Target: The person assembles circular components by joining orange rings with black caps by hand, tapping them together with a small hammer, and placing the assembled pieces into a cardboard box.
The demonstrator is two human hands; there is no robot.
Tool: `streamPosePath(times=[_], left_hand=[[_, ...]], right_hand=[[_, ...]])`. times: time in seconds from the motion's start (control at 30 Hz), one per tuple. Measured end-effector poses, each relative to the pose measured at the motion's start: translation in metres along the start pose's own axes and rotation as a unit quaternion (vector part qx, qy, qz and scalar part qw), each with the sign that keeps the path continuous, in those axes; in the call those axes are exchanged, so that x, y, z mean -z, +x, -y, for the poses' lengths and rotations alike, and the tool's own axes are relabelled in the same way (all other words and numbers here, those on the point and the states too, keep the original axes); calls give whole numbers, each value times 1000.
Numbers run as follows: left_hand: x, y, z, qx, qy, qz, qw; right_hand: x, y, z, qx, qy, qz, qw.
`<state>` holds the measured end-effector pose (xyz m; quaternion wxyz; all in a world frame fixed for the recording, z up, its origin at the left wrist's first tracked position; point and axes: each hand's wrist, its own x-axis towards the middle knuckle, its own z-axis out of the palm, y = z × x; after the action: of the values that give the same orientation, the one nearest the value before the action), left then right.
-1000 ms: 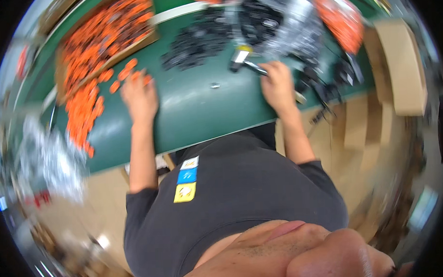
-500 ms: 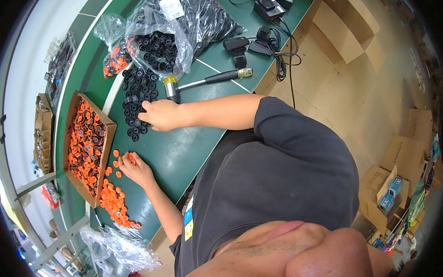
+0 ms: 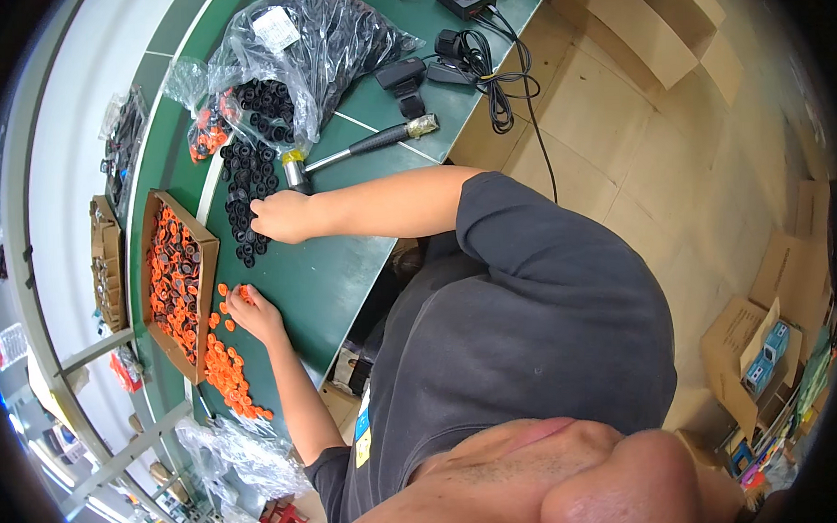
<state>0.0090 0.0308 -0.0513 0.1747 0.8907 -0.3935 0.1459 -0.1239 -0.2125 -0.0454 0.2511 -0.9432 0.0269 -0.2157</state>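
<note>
My left hand [image 3: 257, 317] is closed, with a small orange round cap [image 3: 245, 293] at its fingertips. Loose orange caps [image 3: 227, 371] lie beside it on the green table. At the edge of a spread of black round caps [image 3: 239, 180] is my right hand [image 3: 283, 217], fingers curled together; its fingertips are partly hidden, so what they pinch cannot be made out. A cardboard tray [image 3: 209, 276] full of orange and dark pieces stands beyond both hands. Close behind my right hand lies a hammer [image 3: 355, 146] with a yellow-ended head and dark grip.
A large clear bag [image 3: 337, 43] of black parts opens toward the black caps, with a smaller bag [image 3: 209, 135] of orange ones beside it. Black devices [image 3: 403, 82] and coiled cables [image 3: 495, 88] occupy the table's right end. Crumpled plastic [image 3: 241, 457] lies beyond the orange caps.
The whole view has shifted slightly. My right hand's fingers have drawn together at the black caps; my left hand stays by the orange caps, an orange one still at its fingertips.
</note>
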Motion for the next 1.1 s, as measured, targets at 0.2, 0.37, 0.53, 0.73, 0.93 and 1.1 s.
streamPosePath(times=[0.2,0.37,0.53,0.73,0.93,1.1], left_hand=[[-3,-1,-2,-21,60,-37,997],[1,-2,-5,-10,58,-56,997],[4,-6,-6,45,94,-67,992],[3,-3,-9,63,115,-64,989],[2,-1,3,76,124,-34,989],[2,-1,-4,100,122,-27,987]], right_hand=[[-2,-3,-1,19,-3,-15,1000],[5,-2,5,21,2,21,1000],[9,-1,12,10,16,14,1000],[12,0,7,-11,71,3,997],[11,0,9,3,97,27,995],[13,1,9,3,113,40,993]])
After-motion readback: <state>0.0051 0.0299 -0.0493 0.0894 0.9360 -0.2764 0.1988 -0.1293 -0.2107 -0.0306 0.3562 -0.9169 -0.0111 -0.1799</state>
